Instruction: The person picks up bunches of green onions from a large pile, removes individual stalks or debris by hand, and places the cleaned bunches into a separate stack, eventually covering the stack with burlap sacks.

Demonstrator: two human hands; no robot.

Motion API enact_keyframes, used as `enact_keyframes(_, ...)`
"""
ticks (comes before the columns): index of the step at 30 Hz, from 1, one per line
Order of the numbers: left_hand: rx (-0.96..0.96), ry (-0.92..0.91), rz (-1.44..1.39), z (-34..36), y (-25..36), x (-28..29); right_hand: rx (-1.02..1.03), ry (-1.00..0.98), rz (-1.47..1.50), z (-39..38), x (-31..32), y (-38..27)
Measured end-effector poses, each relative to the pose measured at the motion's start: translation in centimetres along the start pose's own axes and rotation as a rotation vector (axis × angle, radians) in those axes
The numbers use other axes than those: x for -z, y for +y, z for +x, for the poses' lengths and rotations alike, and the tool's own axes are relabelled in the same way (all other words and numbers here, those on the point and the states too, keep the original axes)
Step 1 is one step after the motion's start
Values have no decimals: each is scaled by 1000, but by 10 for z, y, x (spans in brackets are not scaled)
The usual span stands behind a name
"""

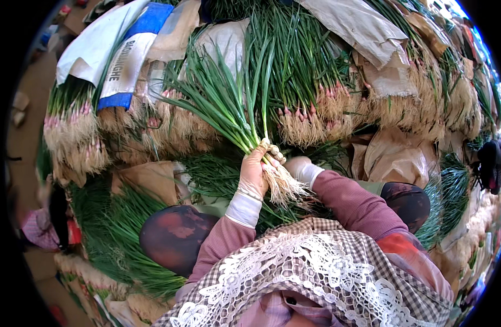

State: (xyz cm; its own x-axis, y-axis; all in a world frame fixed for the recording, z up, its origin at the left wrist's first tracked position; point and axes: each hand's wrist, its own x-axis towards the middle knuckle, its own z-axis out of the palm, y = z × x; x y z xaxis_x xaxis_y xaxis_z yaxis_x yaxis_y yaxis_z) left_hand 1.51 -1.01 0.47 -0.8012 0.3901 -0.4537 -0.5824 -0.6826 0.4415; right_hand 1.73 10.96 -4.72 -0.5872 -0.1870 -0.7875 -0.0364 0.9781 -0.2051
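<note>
A bunch of spring onions (226, 111) is gripped in my left hand (253, 173), in front of my body. The long green leaves fan up and to the left, while the pale roots (286, 186) hang down to the right. Knobbly, pale fingertips, seemingly wrapped in tape, curl round the bunch just above the roots. My right hand (299, 167) is close beside it on the right, partly behind the roots. Its fingers are hidden, so I cannot tell whether it touches the bunch.
Stacked spring onions (305, 117) with pink bulbs and hanging roots stand ahead, partly covered by pale sacks (354, 27) and a blue-and-white sack (130, 57). More green leaves (130, 234) lie by my left knee (177, 237). Crumpled brown sacking (397, 158) lies ahead of my right knee (406, 204).
</note>
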Motion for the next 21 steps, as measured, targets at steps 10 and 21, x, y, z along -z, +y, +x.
enact_keyframes(10,281,-225,-20,-4,0,8,-216,851,342,11,89,28)
enact_keyframes(21,78,98,239,20,-2,34,274,691,306,-36,21,-2)
